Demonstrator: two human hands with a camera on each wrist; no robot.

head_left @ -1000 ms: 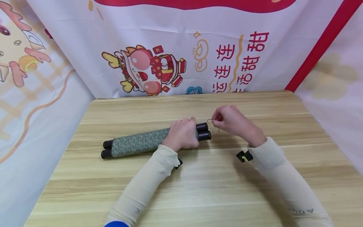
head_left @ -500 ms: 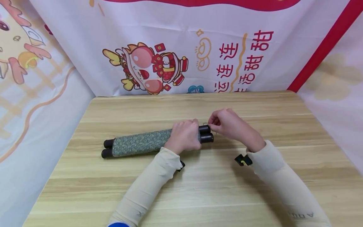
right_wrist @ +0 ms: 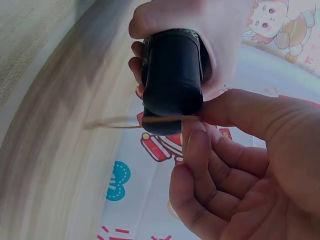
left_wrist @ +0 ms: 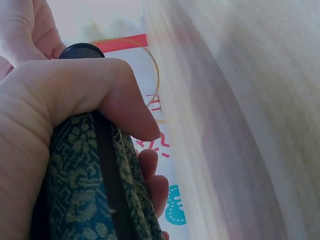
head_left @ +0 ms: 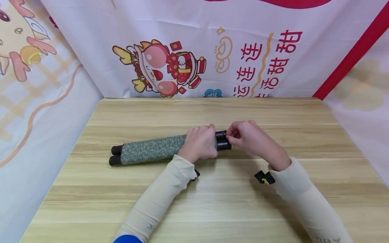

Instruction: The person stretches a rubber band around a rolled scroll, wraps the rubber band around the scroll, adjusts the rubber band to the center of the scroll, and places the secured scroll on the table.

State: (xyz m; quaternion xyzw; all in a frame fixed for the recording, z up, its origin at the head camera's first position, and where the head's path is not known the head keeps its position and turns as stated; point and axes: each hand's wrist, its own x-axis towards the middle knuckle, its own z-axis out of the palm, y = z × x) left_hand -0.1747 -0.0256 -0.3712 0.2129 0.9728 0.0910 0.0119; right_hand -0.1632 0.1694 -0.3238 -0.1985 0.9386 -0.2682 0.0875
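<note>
A rolled scroll (head_left: 152, 150) in green patterned brocade lies across the table, with two dark roller ends showing side by side at each tip. My left hand (head_left: 200, 143) grips it near its right end, thumb and fingers wrapped round the brocade. Just off the right-hand roller ends (right_wrist: 175, 75), my right hand (head_left: 247, 138) pinches a thin tan rubber band (right_wrist: 120, 121) between thumb and forefinger. In the right wrist view the band crosses the tip of the rollers as a stretched loop. Part of the loop (left_wrist: 158, 75) also curves beyond the left thumb in the left wrist view.
The wooden table (head_left: 212, 209) reaches back to a white printed cloth (head_left: 188, 27) with a cartoon figure and red characters. More printed cloth (head_left: 76, 101) hangs at the left side. A black wrist mount (head_left: 264, 177) sticks out below the right sleeve.
My right hand has moved in against the scroll's right-hand roller ends, bringing the rubber band over their tips. The left hand keeps its grip. The head view has shifted slightly.
</note>
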